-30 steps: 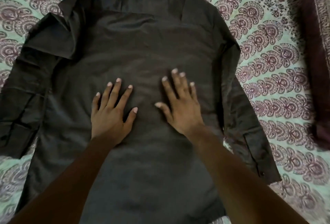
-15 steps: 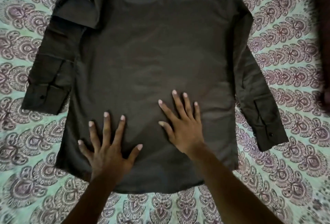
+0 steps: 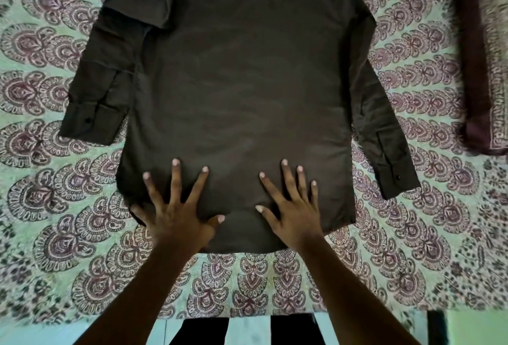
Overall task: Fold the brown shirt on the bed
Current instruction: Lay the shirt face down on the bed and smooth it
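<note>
Palms of left hand [image 3: 176, 218] and right hand [image 3: 295, 212] flat, fingers splayed, on brown shirt [image 3: 247, 83] near its hem

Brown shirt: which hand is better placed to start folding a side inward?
Probably left. The left hand lies flat at the brown shirt's hem corner, little finger at its side edge; the right hand presses farther in from its edge.
</note>
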`<state>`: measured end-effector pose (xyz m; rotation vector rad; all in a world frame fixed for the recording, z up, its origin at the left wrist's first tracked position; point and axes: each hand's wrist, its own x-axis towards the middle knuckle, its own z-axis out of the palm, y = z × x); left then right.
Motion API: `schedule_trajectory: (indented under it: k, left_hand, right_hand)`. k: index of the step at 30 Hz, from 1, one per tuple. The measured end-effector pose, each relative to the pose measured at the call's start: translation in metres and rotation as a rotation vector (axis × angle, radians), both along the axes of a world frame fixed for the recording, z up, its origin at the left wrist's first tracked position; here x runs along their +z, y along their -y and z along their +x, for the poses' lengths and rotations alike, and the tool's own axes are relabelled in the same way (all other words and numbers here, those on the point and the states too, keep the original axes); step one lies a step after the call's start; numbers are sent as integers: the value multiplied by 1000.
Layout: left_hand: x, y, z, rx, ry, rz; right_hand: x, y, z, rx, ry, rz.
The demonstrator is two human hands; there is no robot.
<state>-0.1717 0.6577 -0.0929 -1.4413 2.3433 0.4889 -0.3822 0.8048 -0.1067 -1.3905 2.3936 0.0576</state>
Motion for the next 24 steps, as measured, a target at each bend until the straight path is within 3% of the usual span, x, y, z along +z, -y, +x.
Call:
schedule_trajectory:
  k: [5, 9, 11, 14, 18, 21, 24]
  left_hand:
    - [0, -33, 39, 327, 35, 84]
    - [7, -58, 61, 441, 85, 93]
    - [13, -59, 50, 397, 84, 15]
    - [20, -53, 13, 162, -109, -33]
    - [11, -41, -32, -142, -151, 124]
    - [6, -40, -46, -130, -39, 230]
    - [15, -46, -60, -53, 13, 246]
  right_hand:
    - [-1, -58, 11, -184, -29, 26]
    - [6, -76, 12, -311, -12, 4]
    - [11, -60, 10, -318, -28, -54]
    - [15, -24, 3, -150, 29, -144]
    - [1, -19, -5, 67, 79, -28]
    - [2, -58, -23, 49, 14, 17]
    - [11, -94, -46, -114, 26, 5]
